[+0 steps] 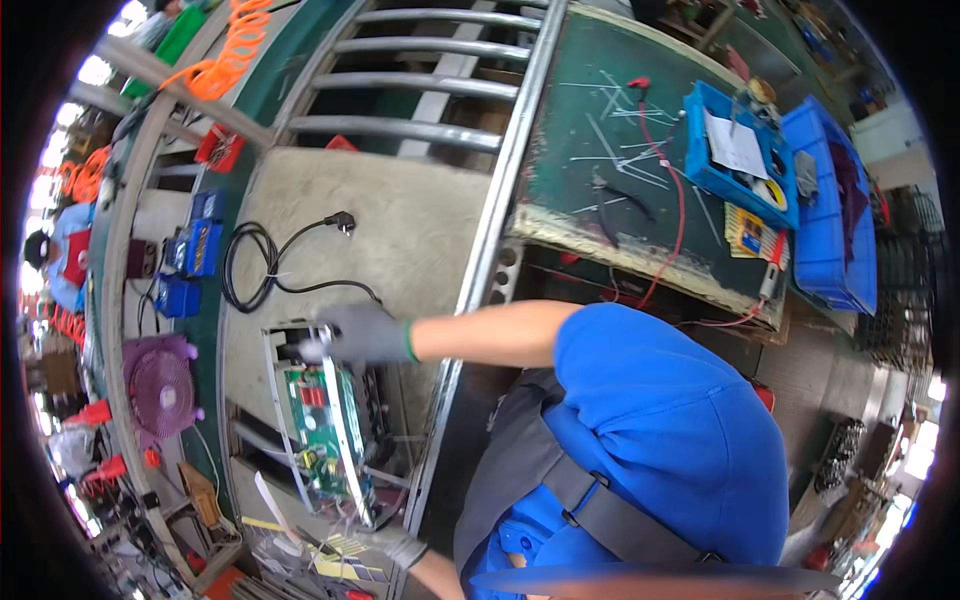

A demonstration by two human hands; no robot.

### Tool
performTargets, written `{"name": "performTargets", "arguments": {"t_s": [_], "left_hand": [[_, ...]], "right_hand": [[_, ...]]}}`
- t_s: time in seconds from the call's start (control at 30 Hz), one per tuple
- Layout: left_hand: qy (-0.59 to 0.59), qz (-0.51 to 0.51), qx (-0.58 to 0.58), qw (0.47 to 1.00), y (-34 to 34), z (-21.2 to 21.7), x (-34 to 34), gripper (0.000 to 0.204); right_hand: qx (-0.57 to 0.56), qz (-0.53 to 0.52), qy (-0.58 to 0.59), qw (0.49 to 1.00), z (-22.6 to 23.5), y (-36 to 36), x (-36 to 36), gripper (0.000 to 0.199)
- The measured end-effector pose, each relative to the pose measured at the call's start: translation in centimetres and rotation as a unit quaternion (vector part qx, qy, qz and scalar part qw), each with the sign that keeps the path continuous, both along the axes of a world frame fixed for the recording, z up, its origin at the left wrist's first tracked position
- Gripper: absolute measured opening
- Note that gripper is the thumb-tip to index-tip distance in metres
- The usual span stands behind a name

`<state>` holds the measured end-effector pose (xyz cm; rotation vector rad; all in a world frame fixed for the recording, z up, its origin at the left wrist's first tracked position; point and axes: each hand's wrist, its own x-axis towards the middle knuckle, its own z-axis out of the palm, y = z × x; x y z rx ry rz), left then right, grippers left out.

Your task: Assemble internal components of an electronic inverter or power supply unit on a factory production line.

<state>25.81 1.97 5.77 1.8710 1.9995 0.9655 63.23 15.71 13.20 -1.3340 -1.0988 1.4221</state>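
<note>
On the conveyor lies an open metal frame holding a green circuit board with red and yellow parts. My right hand, in a grey glove, is closed at the frame's upper end, around the top of the bright rail. Its fingers are slightly blurred. Close to the frame's lower end is my left hand, also gloved in grey; its fingers are smeared and partly hidden. From beside the right hand, a black power cord runs out to a loose coil and a plug.
A green-topped bench carries pliers, scattered cable ties, a red wire and a blue tray. Beside it stands a blue bin. A purple fan and small blue boxes line the conveyor's far side. Metal rollers are above.
</note>
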Motion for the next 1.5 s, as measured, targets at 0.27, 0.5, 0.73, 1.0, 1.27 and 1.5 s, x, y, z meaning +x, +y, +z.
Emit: {"name": "performTargets", "arguments": {"t_s": [0.27, 0.5, 0.73, 1.0, 1.27, 1.5], "left_hand": [[-0.091, -0.006, -0.056, 0.994, 4.5, 1.2, -2.4, 0.061], [-0.316, 0.072, -0.118, 0.939, 6.2, 0.3, -12.7, 0.056], [-0.493, 0.165, -0.092, 0.850, -3.9, -6.4, -11.7, 0.051], [-0.422, 0.171, -0.374, 0.808, -12.6, -2.2, 1.3, 0.047], [-0.411, -0.309, -0.325, 0.794, -6.1, -1.0, 21.7, 0.068], [-0.460, -0.273, -0.300, 0.790, -8.0, -0.8, 18.3, 0.041]], "right_hand": [[0.163, -0.008, -0.187, 0.969, -2.7, -7.9, -1.0, 0.105], [-0.002, -0.377, -0.473, 0.796, -5.9, -18.9, 15.8, 0.053], [-0.254, -0.332, -0.444, 0.793, -13.2, -28.0, 29.6, 0.081], [-0.316, -0.303, -0.307, 0.845, -15.5, -26.6, 35.1, 0.042], [-0.163, -0.012, 0.099, 0.982, -3.3, -27.6, 9.2, 0.026], [-0.031, -0.041, 0.237, 0.970, -8.8, -28.2, -5.1, 0.073]]}}
